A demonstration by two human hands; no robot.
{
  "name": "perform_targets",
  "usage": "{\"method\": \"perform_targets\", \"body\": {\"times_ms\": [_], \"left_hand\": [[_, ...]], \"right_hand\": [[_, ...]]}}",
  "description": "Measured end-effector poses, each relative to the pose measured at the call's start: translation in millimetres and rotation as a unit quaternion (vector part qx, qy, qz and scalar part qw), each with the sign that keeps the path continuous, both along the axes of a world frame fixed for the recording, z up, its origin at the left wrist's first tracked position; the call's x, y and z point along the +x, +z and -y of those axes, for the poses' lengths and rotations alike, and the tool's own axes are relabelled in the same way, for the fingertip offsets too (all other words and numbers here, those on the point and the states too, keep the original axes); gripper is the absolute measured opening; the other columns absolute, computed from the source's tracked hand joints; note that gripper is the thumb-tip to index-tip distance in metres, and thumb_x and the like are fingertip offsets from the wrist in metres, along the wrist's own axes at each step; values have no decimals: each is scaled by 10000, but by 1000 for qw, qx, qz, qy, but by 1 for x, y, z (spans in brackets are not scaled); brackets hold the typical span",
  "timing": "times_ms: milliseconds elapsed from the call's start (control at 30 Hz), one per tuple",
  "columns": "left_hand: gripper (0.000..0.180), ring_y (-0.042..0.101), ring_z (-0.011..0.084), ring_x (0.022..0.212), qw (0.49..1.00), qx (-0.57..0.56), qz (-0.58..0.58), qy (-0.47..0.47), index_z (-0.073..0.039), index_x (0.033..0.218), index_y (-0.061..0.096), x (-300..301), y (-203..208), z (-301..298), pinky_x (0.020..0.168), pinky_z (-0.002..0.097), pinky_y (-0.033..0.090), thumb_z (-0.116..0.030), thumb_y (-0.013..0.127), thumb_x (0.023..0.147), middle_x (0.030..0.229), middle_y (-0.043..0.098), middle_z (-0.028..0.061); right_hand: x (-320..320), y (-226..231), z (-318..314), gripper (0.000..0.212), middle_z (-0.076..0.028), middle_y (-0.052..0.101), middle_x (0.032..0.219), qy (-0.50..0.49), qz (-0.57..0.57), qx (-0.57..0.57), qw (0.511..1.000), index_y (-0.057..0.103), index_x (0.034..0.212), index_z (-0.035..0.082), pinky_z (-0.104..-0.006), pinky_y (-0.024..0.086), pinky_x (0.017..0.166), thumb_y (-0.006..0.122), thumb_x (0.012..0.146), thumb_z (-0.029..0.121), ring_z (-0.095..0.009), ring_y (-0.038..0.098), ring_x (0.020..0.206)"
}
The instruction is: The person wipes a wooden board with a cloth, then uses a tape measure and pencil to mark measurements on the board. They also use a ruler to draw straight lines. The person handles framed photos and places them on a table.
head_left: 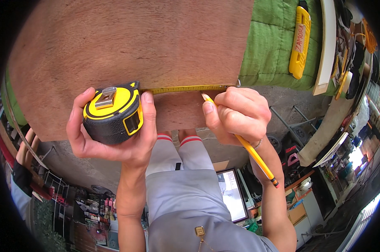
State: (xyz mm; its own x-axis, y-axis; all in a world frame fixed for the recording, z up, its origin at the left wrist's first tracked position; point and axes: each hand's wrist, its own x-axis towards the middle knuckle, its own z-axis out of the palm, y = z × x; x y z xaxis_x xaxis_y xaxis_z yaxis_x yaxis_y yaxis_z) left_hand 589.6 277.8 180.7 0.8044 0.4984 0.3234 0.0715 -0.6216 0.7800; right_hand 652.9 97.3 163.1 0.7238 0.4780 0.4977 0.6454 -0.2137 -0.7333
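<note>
My left hand (114, 143) is wrapped round a yellow and black tape measure (111, 110), its metal belt clip facing up. From the case a yellow blade (177, 89) runs rightward across a reddish-brown plywood board (135, 42), near the board's close edge. At the blade's far right end, the metal hook sits by the board's right edge. In my right hand (240, 115) is a yellow pencil (257, 157), tilted, its sharpened tip beside the blade and its eraser end toward my forearm. My right fingers rest close to the blade's hook end.
Under the board lies a green quilted cloth (267, 50). A yellow utility knife (300, 42) rests on it at the right. Further right are a pale wooden strip (326, 50) and cluttered tools. Below, a framed panel (233, 195) and a wire rack (55, 193) stand on the floor.
</note>
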Motion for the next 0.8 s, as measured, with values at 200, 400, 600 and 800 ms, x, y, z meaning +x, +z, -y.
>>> {"method": "perform_targets", "body": {"times_ms": [200, 400, 600, 800], "left_hand": [[869, 521, 240, 1023, 1000, 7, -7, -9, -72, 1279, 218, -1, 0, -1, 868, 327, 516, 37, 813, 656, 1254, 415, 212], [887, 525, 238, 981, 1000, 19, -10, -12, -70, 1282, 215, 0, 1, -2, 821, 318, 523, 36, 819, 641, 1244, 415, 228], [892, 525, 239, 985, 1000, 10, -12, -5, -75, 1287, 213, 0, 0, -1, 821, 321, 527, 33, 820, 643, 1244, 414, 232], [850, 529, 236, 1042, 1000, 19, -13, -15, -76, 1280, 233, -1, 1, -2, 898, 330, 524, 25, 815, 670, 1260, 421, 206]], "right_hand": [[-3, -4, -4, 390, -10, 374, 570, -28, -6, 22, 999, 360, 570, 98, -281, 292, 359, 669, 649, -125, -147, 393, 418], [-3, -4, -3, 397, -8, 375, 568, -25, -8, 20, 999, 352, 568, 99, -277, 289, 360, 670, 643, -127, -143, 390, 418], [-2, -5, -4, 396, -5, 360, 565, -24, -9, 24, 999, 349, 565, 97, -276, 285, 357, 666, 641, -128, -139, 379, 412], [-1, -4, -5, 392, -6, 355, 563, -21, -9, 26, 999, 352, 563, 94, -273, 284, 355, 667, 639, -128, -136, 368, 411]]}}
